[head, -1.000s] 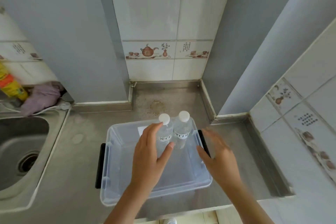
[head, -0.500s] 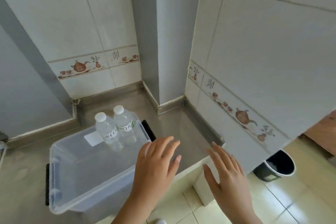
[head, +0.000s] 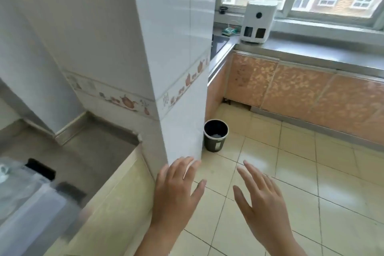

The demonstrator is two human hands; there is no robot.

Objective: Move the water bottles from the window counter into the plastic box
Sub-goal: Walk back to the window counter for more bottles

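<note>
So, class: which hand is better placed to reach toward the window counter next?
Probably the right hand: open, empty, on the window counter's side. The left hand, also open, is nearer the pillar and box.

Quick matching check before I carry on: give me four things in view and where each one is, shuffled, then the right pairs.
Things:
1. clear plastic box with black handles
2. black round waste bin
3. white boxy appliance
4. left hand

Places:
A. on the steel counter under the window
B. on the tiled floor beside the white tiled pillar
C. on the steel counter at far left, blurred
D. open over the floor, holding nothing

Pairs: 1-C, 2-B, 3-A, 4-D
</note>
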